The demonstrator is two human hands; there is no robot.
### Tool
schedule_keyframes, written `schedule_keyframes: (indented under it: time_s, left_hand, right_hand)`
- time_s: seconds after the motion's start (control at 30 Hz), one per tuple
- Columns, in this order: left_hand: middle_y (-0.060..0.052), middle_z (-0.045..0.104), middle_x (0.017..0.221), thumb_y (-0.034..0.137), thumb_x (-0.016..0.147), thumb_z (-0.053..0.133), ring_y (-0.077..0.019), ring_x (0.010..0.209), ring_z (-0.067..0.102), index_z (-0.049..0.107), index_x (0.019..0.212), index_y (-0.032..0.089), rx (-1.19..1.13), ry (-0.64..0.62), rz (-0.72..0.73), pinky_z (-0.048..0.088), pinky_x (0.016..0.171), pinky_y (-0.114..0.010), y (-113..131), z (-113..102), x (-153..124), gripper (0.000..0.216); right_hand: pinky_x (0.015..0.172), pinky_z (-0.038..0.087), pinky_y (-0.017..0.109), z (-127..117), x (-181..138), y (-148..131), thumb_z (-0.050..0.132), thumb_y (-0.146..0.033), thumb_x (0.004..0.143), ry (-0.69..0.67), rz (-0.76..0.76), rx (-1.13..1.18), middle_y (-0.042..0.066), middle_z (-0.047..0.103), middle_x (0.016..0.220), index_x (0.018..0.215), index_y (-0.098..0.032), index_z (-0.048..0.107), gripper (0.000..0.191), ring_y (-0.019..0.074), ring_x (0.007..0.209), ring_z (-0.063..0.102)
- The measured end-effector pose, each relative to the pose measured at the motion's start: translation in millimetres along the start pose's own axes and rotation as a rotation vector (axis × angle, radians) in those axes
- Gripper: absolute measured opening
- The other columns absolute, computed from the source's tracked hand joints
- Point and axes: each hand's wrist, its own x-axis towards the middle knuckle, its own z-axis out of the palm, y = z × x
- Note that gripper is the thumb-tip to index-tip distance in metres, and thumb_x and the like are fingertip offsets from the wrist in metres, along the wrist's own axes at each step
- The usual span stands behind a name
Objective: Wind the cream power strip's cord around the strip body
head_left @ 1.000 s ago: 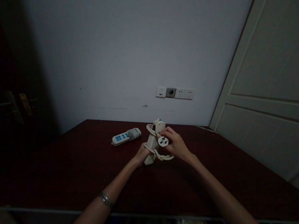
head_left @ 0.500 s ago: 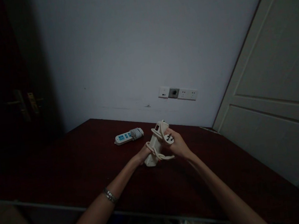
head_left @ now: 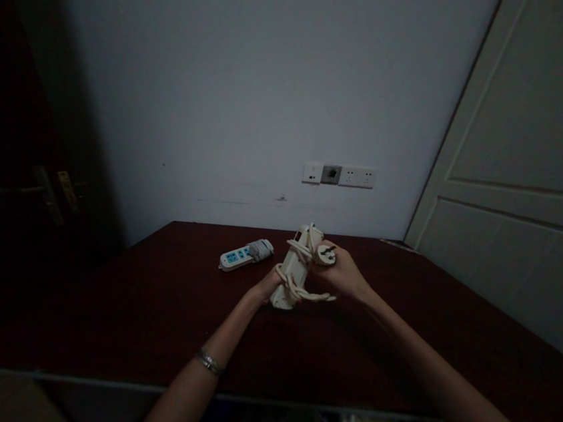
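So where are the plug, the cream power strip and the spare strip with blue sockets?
plug [head_left: 326, 254], head view, its round face.
cream power strip [head_left: 292, 271], head view, mid-body.
blue-socket strip [head_left: 236, 258], head view, blue sockets.

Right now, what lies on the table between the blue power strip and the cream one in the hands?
Only bare dark table, in the head view, separates the blue power strip from the cream power strip.

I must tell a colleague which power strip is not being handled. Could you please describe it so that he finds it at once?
Start from the dark red table under the wall sockets. The white power strip lies flat on it, to the left of the hands and apart from them. Unlike the cream strip that both hands hold up, it has blue socket faces and its grey cord bundled at one end.
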Motion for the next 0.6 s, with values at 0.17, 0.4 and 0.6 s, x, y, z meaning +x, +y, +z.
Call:
schedule_keyframes:
  time_s: [0.17,0.4,0.6]
  left_hand:
    - [-0.006,0.059,0.057,0.033,0.058,0.056,-0.0167,0.046,0.055,0.058,0.070,0.010,0.049,0.176,0.063,0.044,0.047,-0.029,-5.5,0.0,8.6,0.026]
    - [-0.003,0.060,0.063,0.027,0.058,0.056,-0.0146,0.052,0.054,0.061,0.076,0.010,0.162,0.384,0.237,0.044,0.051,-0.026,-11.9,-10.0,19.6,0.025]
    - [-0.002,0.062,0.064,0.021,0.061,0.057,-0.0150,0.061,0.055,0.060,0.072,0.011,0.341,0.465,0.311,0.043,0.056,-0.023,-2.5,-8.2,12.6,0.016]
  right_hand:
    - [0.067,0.044,0.026,-4.3,-8.7,-9.6,0.054,-0.014,0.069,0.212,-0.187,-0.407,0.006,0.054,0.086,0.087,-0.015,0.059,0.019,0.0169,0.077,0.054]
    - [0.064,0.047,0.026,-5.0,-7.7,-17.8,0.042,-0.007,0.077,-0.036,-0.299,-0.756,0.011,0.055,0.103,0.108,-0.014,0.056,0.035,0.0175,0.079,0.058]
    - [0.063,0.047,0.026,1.7,10.0,-17.8,0.037,-0.014,0.087,-0.201,-0.257,-0.984,0.012,0.051,0.120,0.124,-0.017,0.046,0.039,0.0185,0.083,0.060]
